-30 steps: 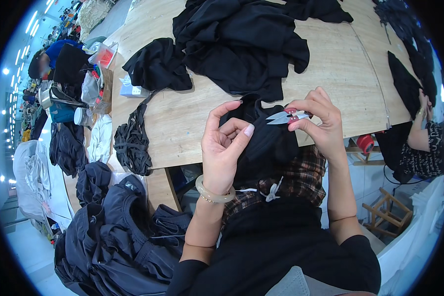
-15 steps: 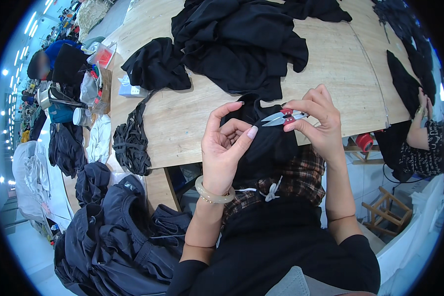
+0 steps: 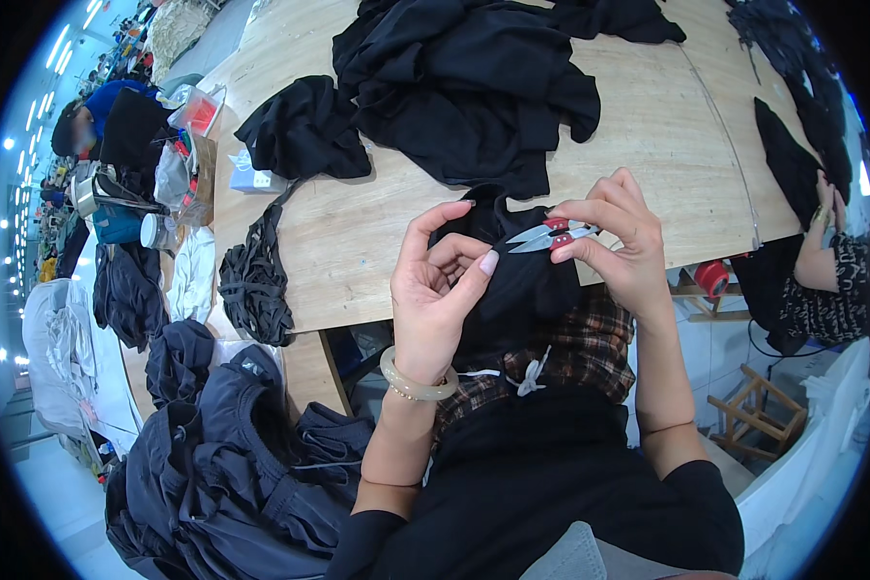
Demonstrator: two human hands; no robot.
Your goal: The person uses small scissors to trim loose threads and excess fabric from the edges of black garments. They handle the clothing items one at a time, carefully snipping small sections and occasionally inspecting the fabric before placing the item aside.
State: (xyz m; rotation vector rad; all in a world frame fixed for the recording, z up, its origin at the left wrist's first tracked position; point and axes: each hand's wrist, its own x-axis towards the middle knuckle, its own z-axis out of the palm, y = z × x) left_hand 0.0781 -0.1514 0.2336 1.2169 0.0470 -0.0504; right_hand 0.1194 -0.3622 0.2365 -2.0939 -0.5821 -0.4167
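Note:
My right hand [image 3: 621, 227] grips a pair of thread snips [image 3: 560, 234] with red handles, thumb below and fingers above. Their silver blades are parted and point left, just over a black garment [image 3: 502, 307]. That garment hangs over the table's near edge toward my lap. My left hand [image 3: 443, 280] is at its upper left part, fingers curled and thumb against the cloth; the exact pinch is partly hidden. The blade tips come close to the left thumb and fingers.
More black garments [image 3: 464, 92] lie heaped on the wooden table [image 3: 358, 246]. Bundled black strips [image 3: 254, 280] and a tissue box [image 3: 254, 176] are toward its left. A dark clothing pile [image 3: 227, 474] is at lower left. Another person's hands [image 3: 826, 208] and a wooden stool [image 3: 759, 416] are at right.
The snips have turned slightly and their blades look a little closer together. Both hands stay nearly in place; the whole view has shifted slightly left.

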